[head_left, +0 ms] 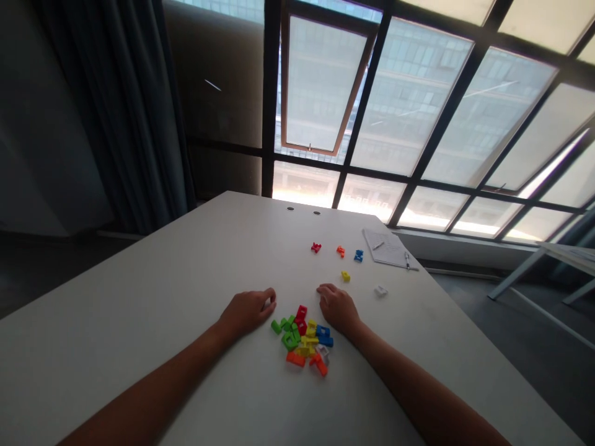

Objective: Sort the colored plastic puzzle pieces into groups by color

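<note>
A loose pile of small plastic interlocking pieces [302,342] in green, red, yellow, blue, orange and white lies on the white table [186,266]. My left hand [248,311] rests in a loose curl at the pile's upper left, just apart from the green pieces. My right hand [338,308] sits on the table with curled fingers, close to a red piece [302,313] and above a blue piece [325,341]. Neither hand visibly holds anything. Farther out lie single pieces: red [316,248], orange [341,251], blue [358,255], yellow [345,276] and white [380,290].
A notepad [385,248] with a pen [407,260] on it lies near the table's far right edge. Two small holes [303,210] mark the far edge. Beyond stand large windows [409,105], a dark curtain [121,105] and another table [569,257].
</note>
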### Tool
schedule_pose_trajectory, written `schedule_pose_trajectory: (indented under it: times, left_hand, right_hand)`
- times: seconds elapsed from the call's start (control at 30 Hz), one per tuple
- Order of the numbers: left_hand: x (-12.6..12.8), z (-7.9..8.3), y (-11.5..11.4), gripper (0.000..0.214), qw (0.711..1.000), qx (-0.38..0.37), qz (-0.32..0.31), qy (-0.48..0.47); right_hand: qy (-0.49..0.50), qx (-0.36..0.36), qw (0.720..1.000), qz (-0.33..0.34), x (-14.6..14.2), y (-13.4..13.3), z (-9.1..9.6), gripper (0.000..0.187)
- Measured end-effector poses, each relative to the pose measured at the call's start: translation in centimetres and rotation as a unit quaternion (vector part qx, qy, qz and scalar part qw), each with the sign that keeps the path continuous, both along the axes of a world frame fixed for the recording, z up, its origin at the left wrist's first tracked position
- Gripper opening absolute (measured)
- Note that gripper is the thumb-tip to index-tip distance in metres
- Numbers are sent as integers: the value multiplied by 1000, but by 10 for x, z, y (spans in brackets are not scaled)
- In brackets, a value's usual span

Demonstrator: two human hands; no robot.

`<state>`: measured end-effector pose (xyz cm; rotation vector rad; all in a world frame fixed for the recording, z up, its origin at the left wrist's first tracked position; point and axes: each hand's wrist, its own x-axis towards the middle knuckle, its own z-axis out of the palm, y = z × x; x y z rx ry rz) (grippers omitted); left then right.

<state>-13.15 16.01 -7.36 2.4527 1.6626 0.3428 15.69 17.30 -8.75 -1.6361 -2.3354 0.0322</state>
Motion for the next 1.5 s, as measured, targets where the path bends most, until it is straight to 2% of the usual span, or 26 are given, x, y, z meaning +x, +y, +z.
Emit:
schedule_pose_trajectory:
  times: [0.17,0.23,0.3,0.4,0.47,0.6,0.73,1.03,1.13,1.37,1.5]
  left_hand:
    - [0,1,-1,22,1000,3,3,-5]
    - [0,1,-1,23,1000,-1,4,-7]
    - [1,1,-1,24,1000,-1,3,-7]
    - [0,0,-1,23,1000,5,2,-3]
    - [0,-1,0,23,1000,8,2,-1]
    - [0,-2,0,22,1000,9,7,-8]
    - [1,-3,1,22,1000,9,10,-4]
    - [0,-4,1,21,1000,25,1,4]
    - [0,-5,2,21,1000,27,-2,6]
    - [0,-5,3,21,1000,20,0,4]
    - [0,-4,2,22,1000,17,-1,8]
  right_hand:
    - [95,-2,994,55,28,-41,-8,31]
    - [152,2,986,68,38,-58,-10,32]
    - [190,12,976,109,44,-72,-11,35]
    - [188,19,961,200,46,-84,-8,37]
    - [176,17,958,226,45,-84,-6,37]
    - [155,29,968,196,42,-80,-4,34]
    - [127,42,971,196,42,-80,-3,37]
    - [77,15,975,207,39,-80,2,50]
    - [85,5,976,199,37,-80,2,46]
    - [116,25,990,70,38,-71,-3,31]
    - [121,33,992,26,49,-62,-3,21]
